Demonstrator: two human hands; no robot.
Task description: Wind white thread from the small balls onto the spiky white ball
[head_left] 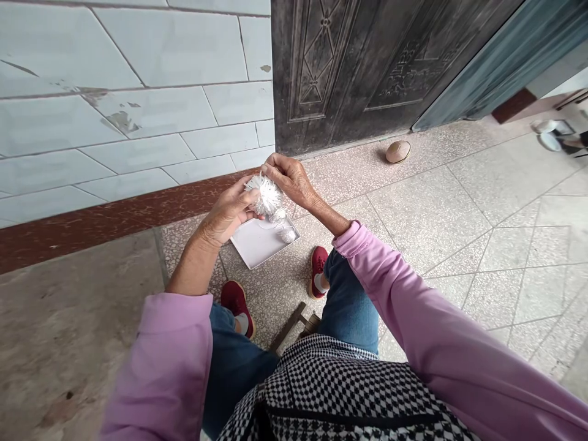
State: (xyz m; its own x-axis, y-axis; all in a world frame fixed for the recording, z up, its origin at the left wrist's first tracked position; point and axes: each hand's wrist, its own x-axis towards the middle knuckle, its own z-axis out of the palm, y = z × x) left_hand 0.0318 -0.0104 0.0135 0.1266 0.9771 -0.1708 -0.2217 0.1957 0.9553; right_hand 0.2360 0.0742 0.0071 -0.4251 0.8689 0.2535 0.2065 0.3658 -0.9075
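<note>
A round white pom-pom (267,196) with many thin strands is held up in front of me. My left hand (228,211) is closed around its left side, thumb across the front. At its top edge, the fingers of my right hand (291,177) are pinched together against the strands; the exact spot between the fingertips is hidden. Below the pom-pom, a shallow white tray (257,245) lies on the floor. Two small balls of white yarn are near it: one yarn ball (288,235) in its right corner, another yarn ball (278,215) just under the pom-pom.
Beyond the tray are a tiled wall (184,49) and a dark carved door (349,61). A rounded tan object (397,152) sits on the speckled floor by the door. My red shoes (237,304) flank the tray's near side. Part of a wooden stool (289,326) shows between my legs.
</note>
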